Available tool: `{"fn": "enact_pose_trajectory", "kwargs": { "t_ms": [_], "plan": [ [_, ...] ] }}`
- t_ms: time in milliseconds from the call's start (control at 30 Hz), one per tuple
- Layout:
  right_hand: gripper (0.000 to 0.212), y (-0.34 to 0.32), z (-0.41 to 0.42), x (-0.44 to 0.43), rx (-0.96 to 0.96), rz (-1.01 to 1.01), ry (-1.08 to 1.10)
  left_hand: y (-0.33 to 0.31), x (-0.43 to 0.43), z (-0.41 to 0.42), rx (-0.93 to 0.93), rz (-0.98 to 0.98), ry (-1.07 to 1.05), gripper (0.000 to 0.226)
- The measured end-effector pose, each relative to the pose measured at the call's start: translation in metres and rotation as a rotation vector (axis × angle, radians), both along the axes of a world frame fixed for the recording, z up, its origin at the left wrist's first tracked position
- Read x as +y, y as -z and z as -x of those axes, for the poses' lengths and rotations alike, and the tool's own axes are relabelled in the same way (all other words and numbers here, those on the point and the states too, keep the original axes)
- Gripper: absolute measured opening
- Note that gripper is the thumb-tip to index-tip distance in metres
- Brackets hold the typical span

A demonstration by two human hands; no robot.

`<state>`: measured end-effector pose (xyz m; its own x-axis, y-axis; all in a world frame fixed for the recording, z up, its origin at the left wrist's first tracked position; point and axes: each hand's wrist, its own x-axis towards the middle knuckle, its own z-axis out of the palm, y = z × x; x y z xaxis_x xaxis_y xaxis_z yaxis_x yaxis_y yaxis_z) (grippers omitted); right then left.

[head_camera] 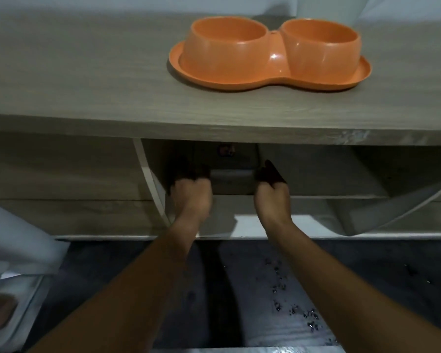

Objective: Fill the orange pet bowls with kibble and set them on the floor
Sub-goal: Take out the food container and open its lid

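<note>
So basically nothing is filled yet. Starting at the far left, there's just a blurry white thing (18, 240) poking into the near corner, can't tell what it is. Moving right, the person's left hand (191, 197) is reaching under the wooden counter (87, 80) into a dark open cabinet space, fingers curled down around the left edge of some greyish container (231, 179) sitting in there. Honestly the fingertips disappear into shadow, so whether they're really clamped on it or only hooked over, hard to call. The right hand (273, 197) mirrors that on the container's right edge, fingers bunched together, same shadow problem.

Up on the counter, toward the far right, the orange pet bowls (269, 53) sit as one joined double dish, both cups visibly empty.

Down on the dark floor (367, 276), near right, some little dark specks (288, 301) are scattered, maybe kibble, maybe droplets.

My guess: they're fetching the food. Pouring and putting the bowls down all remain.
</note>
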<state>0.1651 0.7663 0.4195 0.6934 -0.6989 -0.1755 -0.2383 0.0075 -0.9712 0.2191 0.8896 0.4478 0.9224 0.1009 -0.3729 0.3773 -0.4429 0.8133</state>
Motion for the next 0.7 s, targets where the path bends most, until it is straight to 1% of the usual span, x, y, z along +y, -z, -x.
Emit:
{"fn": "enact_pose_trajectory", "kwargs": {
  "t_ms": [67, 133, 167, 267, 300, 367, 400, 433, 500, 600, 700],
  "plan": [
    [0.045, -0.001, -0.003, 0.001, -0.014, -0.032, -0.026, 0.002, 0.000, -0.009, 0.037, 0.007, -0.025, 0.042],
    [0.044, 0.000, -0.002, 0.004, -0.002, -0.040, -0.041, 0.001, -0.001, -0.010, 0.044, 0.026, -0.058, 0.044],
    [0.043, 0.001, 0.000, 0.006, 0.008, -0.038, -0.045, 0.002, -0.001, -0.008, 0.036, 0.053, -0.062, 0.041],
    [0.037, -0.006, 0.015, 0.014, 0.049, -0.046, -0.056, -0.008, 0.003, 0.011, -0.033, 0.129, -0.074, 0.020],
    [0.038, -0.009, 0.023, 0.016, 0.057, -0.058, -0.052, -0.011, 0.007, 0.018, -0.065, 0.160, -0.071, 0.019],
    [0.046, -0.017, 0.040, 0.020, 0.043, -0.112, -0.022, -0.018, 0.015, 0.033, -0.114, 0.225, -0.019, 0.020],
    [0.047, -0.023, 0.050, 0.023, 0.024, -0.123, -0.011, -0.021, 0.019, 0.042, -0.139, 0.263, 0.003, 0.015],
    [0.044, -0.028, 0.062, 0.026, 0.006, -0.116, -0.004, -0.025, 0.024, 0.053, -0.157, 0.313, 0.009, 0.008],
    [0.028, -0.042, 0.087, 0.033, 0.006, -0.094, 0.000, -0.034, 0.037, 0.079, -0.172, 0.381, 0.002, 0.021],
    [0.019, -0.079, 0.131, 0.048, 0.017, -0.125, -0.003, -0.067, 0.057, 0.122, -0.169, 0.328, -0.030, 0.035],
    [0.023, -0.134, 0.165, 0.064, 0.017, -0.159, -0.017, -0.109, 0.073, 0.150, -0.191, 0.252, -0.086, 0.033]
  ]
}}
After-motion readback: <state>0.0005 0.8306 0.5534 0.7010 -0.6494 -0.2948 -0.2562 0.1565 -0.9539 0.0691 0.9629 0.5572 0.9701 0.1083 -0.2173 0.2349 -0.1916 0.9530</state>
